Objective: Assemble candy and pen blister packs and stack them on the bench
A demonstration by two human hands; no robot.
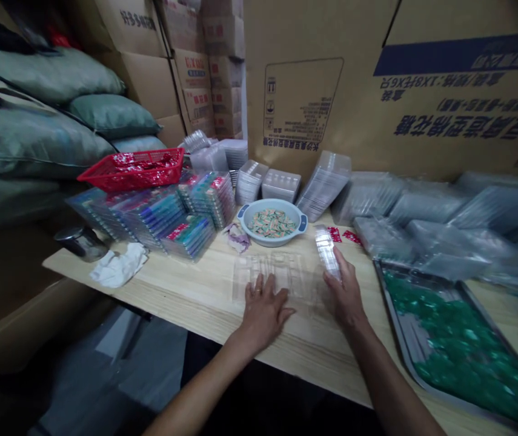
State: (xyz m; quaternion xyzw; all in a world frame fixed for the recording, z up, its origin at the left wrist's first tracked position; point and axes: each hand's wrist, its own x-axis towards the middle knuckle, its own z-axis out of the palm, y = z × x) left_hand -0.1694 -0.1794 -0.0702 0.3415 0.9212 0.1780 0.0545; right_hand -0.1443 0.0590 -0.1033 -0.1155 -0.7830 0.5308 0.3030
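My left hand (264, 310) lies with its fingers spread on a clear plastic blister tray (281, 266), which rests flat on the table. To its right, my right hand (346, 289) is closed around a small stack of clear plastic trays (326, 249), held tilted above the tabletop. Just beyond both hands stands a light blue bowl (273, 240) containing many small printed pieces. Close by the right hand's fingertips are red wrapped pieces (334, 234) on the wood.
Packed clear boxes (149, 212) are piled at left, under a red basket (131, 172). A crumpled white cloth (120, 264) and a metal cup (81, 243) sit near the left edge. Right is a metal tray (411, 363) of green pieces. Clear plastic stacks (326, 181) line the back.
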